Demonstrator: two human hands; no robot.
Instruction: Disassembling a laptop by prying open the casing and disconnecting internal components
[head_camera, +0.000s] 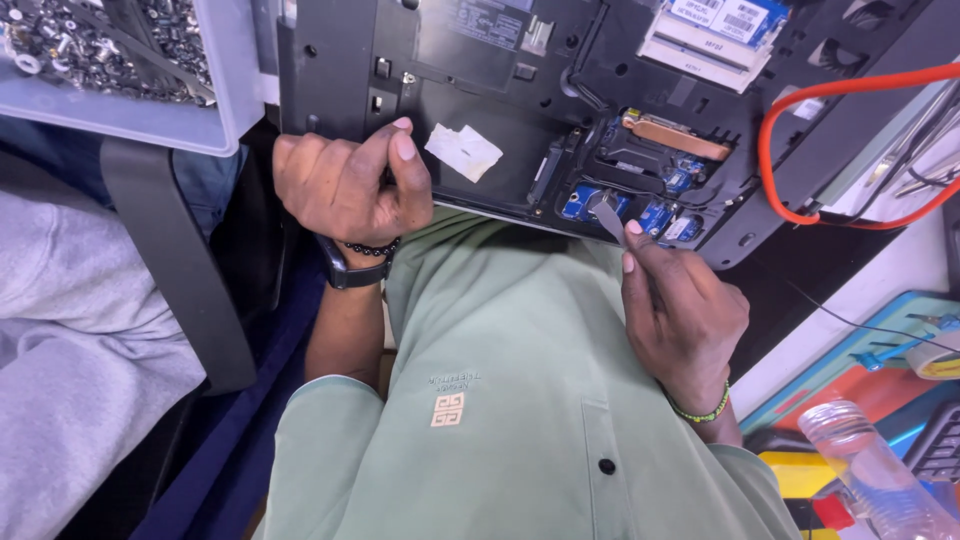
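Currently, an opened laptop chassis (500, 110) is laid upside down against the person's lap, with its internal boards exposed. The left hand (350, 185) is closed around the near edge of the chassis, fingers curled and the thumb pressed against the forefinger beside a scrap of white tape (462, 150). A flat metal pry tool (608, 218) is pinched between the thumb and fingers of the right hand (680, 315); its tip is set against the small blue circuit boards (640, 205) near the copper heat pipe (675, 135). An orange cable (840, 150) is looped across the chassis at the right. A clear tray of screws (120, 60) is located at the upper left, and a plastic bottle (870, 470) is seen at the lower right.
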